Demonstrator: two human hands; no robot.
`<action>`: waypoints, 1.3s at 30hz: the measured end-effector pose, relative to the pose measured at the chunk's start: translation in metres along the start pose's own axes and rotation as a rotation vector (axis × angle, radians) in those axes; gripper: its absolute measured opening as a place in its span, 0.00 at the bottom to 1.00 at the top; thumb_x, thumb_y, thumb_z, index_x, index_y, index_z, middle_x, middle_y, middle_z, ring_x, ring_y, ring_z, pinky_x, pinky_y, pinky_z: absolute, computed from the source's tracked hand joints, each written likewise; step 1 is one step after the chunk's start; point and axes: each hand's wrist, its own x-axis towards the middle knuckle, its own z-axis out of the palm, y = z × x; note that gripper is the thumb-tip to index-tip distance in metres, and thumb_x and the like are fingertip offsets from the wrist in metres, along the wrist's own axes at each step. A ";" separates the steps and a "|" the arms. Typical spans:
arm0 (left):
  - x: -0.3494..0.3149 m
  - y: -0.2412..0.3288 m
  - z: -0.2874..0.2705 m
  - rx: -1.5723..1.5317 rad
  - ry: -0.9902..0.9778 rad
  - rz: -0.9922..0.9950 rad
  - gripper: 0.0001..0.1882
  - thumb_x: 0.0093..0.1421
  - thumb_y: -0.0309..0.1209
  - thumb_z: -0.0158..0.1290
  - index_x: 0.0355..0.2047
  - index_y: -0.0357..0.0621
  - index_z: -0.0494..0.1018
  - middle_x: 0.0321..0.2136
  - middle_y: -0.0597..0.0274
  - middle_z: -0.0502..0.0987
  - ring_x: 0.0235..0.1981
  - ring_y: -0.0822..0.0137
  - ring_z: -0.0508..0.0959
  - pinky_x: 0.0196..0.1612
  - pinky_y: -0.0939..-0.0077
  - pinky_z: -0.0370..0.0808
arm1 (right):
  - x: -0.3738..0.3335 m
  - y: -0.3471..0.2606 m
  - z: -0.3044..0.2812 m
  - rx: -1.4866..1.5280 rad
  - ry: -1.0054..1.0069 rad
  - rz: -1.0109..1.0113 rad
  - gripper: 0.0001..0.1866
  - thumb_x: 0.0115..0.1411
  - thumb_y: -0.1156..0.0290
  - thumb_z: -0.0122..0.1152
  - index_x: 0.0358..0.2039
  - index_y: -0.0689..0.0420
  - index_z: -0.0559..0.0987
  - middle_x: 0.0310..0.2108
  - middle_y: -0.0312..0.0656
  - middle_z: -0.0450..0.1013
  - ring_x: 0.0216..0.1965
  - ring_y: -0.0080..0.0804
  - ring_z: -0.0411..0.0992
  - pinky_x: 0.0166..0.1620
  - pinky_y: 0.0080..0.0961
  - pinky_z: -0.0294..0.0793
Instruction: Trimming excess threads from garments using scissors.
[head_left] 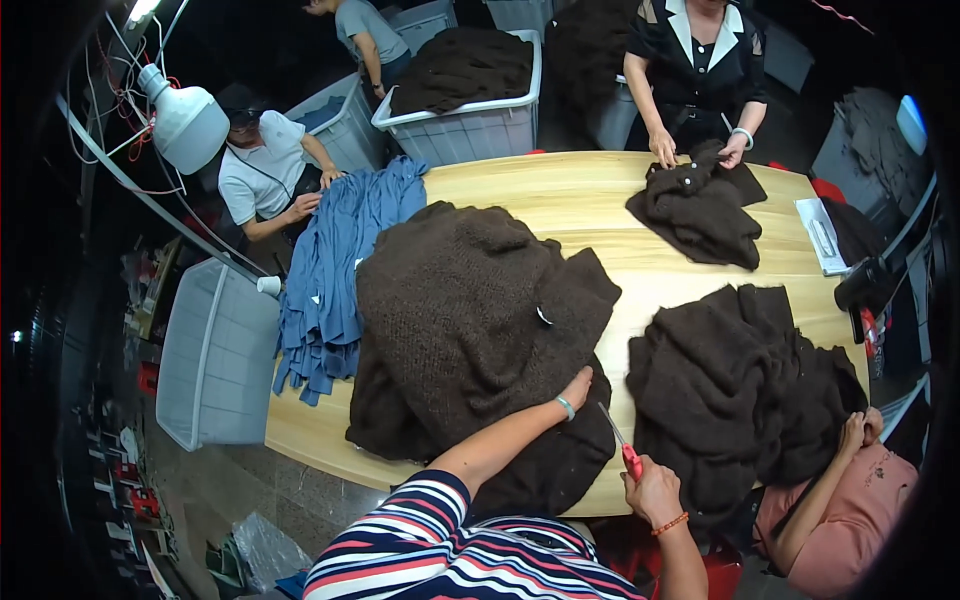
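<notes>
A large heap of dark brown knitted garments (450,300) lies in front of me, with a small white label on its right part. My left hand (575,393) is closed on a fold at the heap's right edge; its fingertips are partly hidden by the cloth. Just right of the heap, my right hand (655,492) grips red-handled scissors (631,458), their thin metal blades directed up and left toward the heap. Another pile of brown knitwear (730,390) sits to the right of that hand.
Blue garments (345,260) are spread along the wooden table's (480,185) left side, beside a person in white. Someone in black handles brown knitwear (700,215) across the table; a pink-sleeved person sits close at right. Grey bins (215,360) and a hanging lamp (190,125) stand around.
</notes>
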 end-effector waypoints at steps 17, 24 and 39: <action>-0.048 0.216 -0.125 0.742 -0.389 -0.112 0.33 0.52 0.38 0.63 0.54 0.39 0.64 0.34 0.47 0.76 0.31 0.54 0.77 0.37 0.64 0.75 | 0.001 0.020 0.004 0.190 0.023 0.123 0.10 0.58 0.65 0.55 0.31 0.59 0.73 0.22 0.57 0.74 0.28 0.58 0.74 0.34 0.50 0.73; -0.042 0.176 -0.099 0.059 -0.334 -0.300 0.09 0.57 0.29 0.59 0.35 0.36 0.75 0.21 0.72 0.74 0.21 0.81 0.69 0.27 0.83 0.68 | -0.017 0.004 0.009 0.172 -0.042 -0.102 0.10 0.56 0.66 0.58 0.31 0.60 0.74 0.21 0.54 0.74 0.27 0.53 0.75 0.32 0.46 0.74; -0.074 0.214 -0.126 0.809 -0.373 0.211 0.29 0.47 0.29 0.64 0.49 0.38 0.66 0.35 0.48 0.74 0.35 0.51 0.76 0.42 0.63 0.73 | -0.018 0.020 0.008 0.205 -0.060 0.132 0.12 0.57 0.64 0.58 0.36 0.58 0.74 0.24 0.56 0.74 0.29 0.57 0.74 0.36 0.48 0.73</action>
